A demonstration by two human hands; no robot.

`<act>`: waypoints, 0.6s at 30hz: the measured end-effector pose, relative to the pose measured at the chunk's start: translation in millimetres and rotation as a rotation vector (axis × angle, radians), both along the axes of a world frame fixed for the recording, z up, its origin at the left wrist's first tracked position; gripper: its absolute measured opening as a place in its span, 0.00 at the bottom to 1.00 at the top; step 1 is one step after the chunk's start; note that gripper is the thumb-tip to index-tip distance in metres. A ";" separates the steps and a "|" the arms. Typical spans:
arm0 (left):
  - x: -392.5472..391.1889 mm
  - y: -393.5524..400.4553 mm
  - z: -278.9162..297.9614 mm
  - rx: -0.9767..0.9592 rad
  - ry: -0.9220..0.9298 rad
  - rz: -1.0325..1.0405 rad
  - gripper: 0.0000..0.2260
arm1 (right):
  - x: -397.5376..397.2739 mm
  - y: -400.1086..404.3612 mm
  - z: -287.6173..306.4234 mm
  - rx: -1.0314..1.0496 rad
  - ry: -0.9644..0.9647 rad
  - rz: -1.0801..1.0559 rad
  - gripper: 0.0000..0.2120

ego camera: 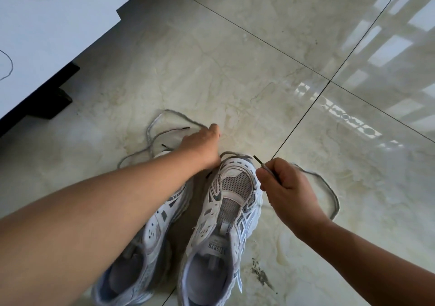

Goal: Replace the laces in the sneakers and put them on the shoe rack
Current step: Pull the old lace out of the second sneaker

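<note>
— Both hands first: where are they, and what have they got?

— Left hand (204, 144) reaches out across the left sneaker toward twelve o'clock, its back to the camera and its fingers hidden beyond it, so I cannot tell whether it grips anything. Right hand (283, 183) sits at about three o'clock of the right sneaker's toe, fingers curled, thumb and forefinger pinching a grey lace (329, 188) just below its dark tip, which pokes up toward eleven o'clock.

— Now the scene, biggest thing down.

— Glossy marble-look floor (235, 58) in large tiles with dark grout lines fills nearly everything. At ten o'clock a white cabinet (47, 35) cuts in from the corner, a dark foot under its edge.

— And the shoes?

— Right sneaker (226, 223), white and grey mesh, stands on the floor at six o'clock, toe pointing to twelve, its eyelets bare. Left sneaker (150, 235) stands just beside it at its nine o'clock, largely hidden under the left forearm.

— The laces?

— The pinched lace trails from the right hand toward three o'clock and loops back down on the floor. A second grey lace (150, 129) lies in loose loops at eleven o'clock of the sneakers, near the left hand, two dark tips showing.
</note>
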State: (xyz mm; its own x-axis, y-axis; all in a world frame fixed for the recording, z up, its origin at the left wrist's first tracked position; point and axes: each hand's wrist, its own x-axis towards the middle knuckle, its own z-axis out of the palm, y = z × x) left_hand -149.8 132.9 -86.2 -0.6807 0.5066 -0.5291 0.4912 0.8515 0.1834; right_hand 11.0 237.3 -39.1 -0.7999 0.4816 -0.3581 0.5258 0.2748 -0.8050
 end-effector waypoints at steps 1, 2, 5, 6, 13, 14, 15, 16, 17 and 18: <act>3.1 -0.2 -2.2 0.018 0.063 0.006 0.19 | 0.5 0.2 0.4 -0.007 -0.001 -0.004 0.10; 5.9 -1.5 -3.6 0.041 0.110 0.013 0.17 | 0.8 0.0 1.0 -0.009 -0.002 -0.004 0.10; 5.0 -4.8 -4.8 0.169 0.115 0.077 0.13 | 0.4 1.9 2.1 -0.030 0.005 -0.027 0.10; 2.7 -6.1 -1.4 0.251 0.085 0.142 0.13 | 0.3 2.6 2.6 -0.045 0.008 -0.038 0.11; -2.7 -6.1 38.0 0.760 -0.174 0.483 0.15 | -0.5 12.9 1.2 -0.006 0.024 -0.042 0.09; -2.2 -9.2 39.9 0.745 -0.110 0.487 0.15 | -3.3 14.9 -0.3 0.022 0.031 -0.034 0.06; -3.0 -13.3 41.0 0.741 -0.054 0.497 0.15 | -7.8 17.6 -3.1 0.027 0.035 -0.018 0.03; -3.8 -17.0 43.0 0.745 -0.018 0.503 0.14 | -13.3 19.8 -6.5 0.004 0.027 0.009 0.03; -5.6 -19.8 44.2 0.753 0.005 0.502 0.13 | -20.6 22.7 -12.1 -0.042 -0.007 0.040 0.09; -6.4 -22.6 42.8 0.750 0.021 0.496 0.12 | -27.6 25.8 -20.5 -0.122 -0.049 0.066 0.14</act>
